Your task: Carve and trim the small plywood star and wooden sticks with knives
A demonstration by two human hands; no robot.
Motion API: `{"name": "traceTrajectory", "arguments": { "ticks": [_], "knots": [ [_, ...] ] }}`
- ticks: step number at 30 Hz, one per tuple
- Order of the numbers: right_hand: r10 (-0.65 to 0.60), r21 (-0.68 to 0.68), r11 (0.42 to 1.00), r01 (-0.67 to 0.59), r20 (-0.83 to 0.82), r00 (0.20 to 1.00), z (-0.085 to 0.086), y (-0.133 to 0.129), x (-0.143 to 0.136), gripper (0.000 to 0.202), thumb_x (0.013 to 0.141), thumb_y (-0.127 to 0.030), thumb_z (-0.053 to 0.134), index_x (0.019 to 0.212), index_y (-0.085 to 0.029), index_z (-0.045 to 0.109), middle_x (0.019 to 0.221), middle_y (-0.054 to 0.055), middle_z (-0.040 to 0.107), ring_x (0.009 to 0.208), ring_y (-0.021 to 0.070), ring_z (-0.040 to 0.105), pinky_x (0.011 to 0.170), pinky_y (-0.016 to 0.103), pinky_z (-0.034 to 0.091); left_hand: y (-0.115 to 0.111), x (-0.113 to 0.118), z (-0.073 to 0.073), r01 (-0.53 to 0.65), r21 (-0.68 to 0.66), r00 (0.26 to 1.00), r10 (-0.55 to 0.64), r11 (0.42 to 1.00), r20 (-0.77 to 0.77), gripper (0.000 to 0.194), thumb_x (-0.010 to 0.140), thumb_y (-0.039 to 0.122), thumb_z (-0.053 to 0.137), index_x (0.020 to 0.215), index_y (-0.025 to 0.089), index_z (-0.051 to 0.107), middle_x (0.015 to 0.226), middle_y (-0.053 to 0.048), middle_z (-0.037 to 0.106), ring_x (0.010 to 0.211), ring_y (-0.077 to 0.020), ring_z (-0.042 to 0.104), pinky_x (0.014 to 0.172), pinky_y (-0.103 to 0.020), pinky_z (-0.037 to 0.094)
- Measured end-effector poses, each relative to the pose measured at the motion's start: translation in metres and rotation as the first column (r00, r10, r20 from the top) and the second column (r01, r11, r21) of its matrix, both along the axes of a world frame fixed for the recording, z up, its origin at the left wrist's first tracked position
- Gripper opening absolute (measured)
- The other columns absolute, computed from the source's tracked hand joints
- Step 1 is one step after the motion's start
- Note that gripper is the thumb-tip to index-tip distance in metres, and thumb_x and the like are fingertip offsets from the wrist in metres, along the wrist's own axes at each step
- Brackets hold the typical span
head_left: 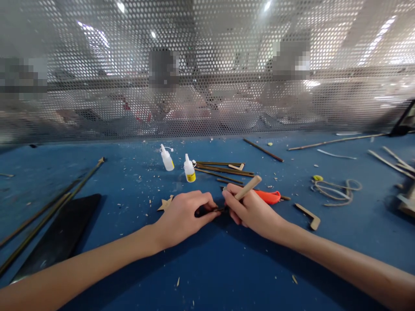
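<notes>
Near the middle of the blue table (207,268), my left hand (188,211) pinches a small dark stick (220,209) between thumb and fingers. My right hand (251,209) is closed around a tool with a light wooden handle (249,187), its lower end by the stick and hidden by my fingers. An orange-red object (270,197) lies just behind my right hand. A wooden star (165,203) lies partly behind my left hand. Two white glue bottles with yellow labels stand beyond my hands, one upright (189,169) and one leaning in view (167,159).
Several thin brown sticks (223,168) lie behind my hands. Left are a black flat object (61,233) and long rods (48,216). Right are an L-shaped wooden piece (308,216) and looped string (337,192). A perforated screen (207,108) stands behind; blurred people show through.
</notes>
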State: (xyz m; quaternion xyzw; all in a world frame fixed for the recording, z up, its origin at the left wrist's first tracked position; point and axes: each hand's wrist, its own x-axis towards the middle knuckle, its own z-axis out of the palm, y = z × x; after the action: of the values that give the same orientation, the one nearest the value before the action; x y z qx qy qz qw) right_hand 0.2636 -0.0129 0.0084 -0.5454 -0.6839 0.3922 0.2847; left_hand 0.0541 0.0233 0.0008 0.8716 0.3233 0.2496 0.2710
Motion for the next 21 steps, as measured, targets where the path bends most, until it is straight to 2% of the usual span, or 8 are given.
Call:
{"name": "traceTrajectory", "arguments": {
  "ticks": [3, 8, 14, 21],
  "knots": [
    [0.034, -0.013, 0.999, -0.034, 0.010, 0.999, -0.0009, 0.0010, 0.0007, 0.034, 0.104, -0.043, 0.036, 0.077, -0.023, 0.038, 0.050, -0.008, 0.050, 0.039, 0.0056, 0.044, 0.046, 0.020, 0.036, 0.0007, 0.0000, 0.0002, 0.003, 0.001, 1.000, -0.003, 1.000, -0.002, 0.009, 0.091, 0.027, 0.071, 0.086, 0.021, 0.067, 0.082, 0.003, 0.067, 0.077, -0.0132, 0.062, 0.070, -0.027, 0.046],
    [-0.012, -0.017, 1.000, 0.012, -0.036, 0.999, -0.0021, 0.0003, 0.0015, 0.036, 0.104, -0.047, 0.035, 0.077, -0.023, 0.037, 0.052, -0.008, 0.052, 0.039, 0.0055, 0.043, 0.045, 0.020, 0.035, 0.0014, -0.0010, 0.0006, -0.005, -0.021, 1.000, 0.004, 1.000, -0.015, 0.007, 0.091, 0.026, 0.071, 0.087, 0.021, 0.067, 0.082, 0.003, 0.068, 0.077, -0.0131, 0.062, 0.069, -0.026, 0.046],
    [0.020, -0.042, 0.999, -0.019, 0.011, 1.000, 0.0013, 0.0009, 0.0002, 0.034, 0.104, -0.042, 0.036, 0.077, -0.023, 0.039, 0.051, -0.008, 0.051, 0.040, 0.0059, 0.044, 0.046, 0.021, 0.036, 0.0001, -0.0009, 0.0016, 0.000, -0.010, 1.000, 0.000, 1.000, -0.018, 0.009, 0.092, 0.028, 0.070, 0.086, 0.020, 0.068, 0.082, 0.002, 0.068, 0.076, -0.0134, 0.062, 0.069, -0.026, 0.047],
    [0.001, -0.035, 0.999, -0.002, -0.023, 1.000, -0.0008, -0.0002, 0.0008, 0.035, 0.105, -0.045, 0.036, 0.078, -0.023, 0.037, 0.052, -0.007, 0.052, 0.040, 0.0065, 0.044, 0.046, 0.022, 0.036, -0.0001, -0.0014, 0.0016, -0.006, -0.010, 1.000, 0.006, 1.000, -0.022, 0.008, 0.091, 0.028, 0.070, 0.087, 0.021, 0.067, 0.083, 0.002, 0.068, 0.077, -0.0142, 0.063, 0.069, -0.027, 0.046]
  ]
}}
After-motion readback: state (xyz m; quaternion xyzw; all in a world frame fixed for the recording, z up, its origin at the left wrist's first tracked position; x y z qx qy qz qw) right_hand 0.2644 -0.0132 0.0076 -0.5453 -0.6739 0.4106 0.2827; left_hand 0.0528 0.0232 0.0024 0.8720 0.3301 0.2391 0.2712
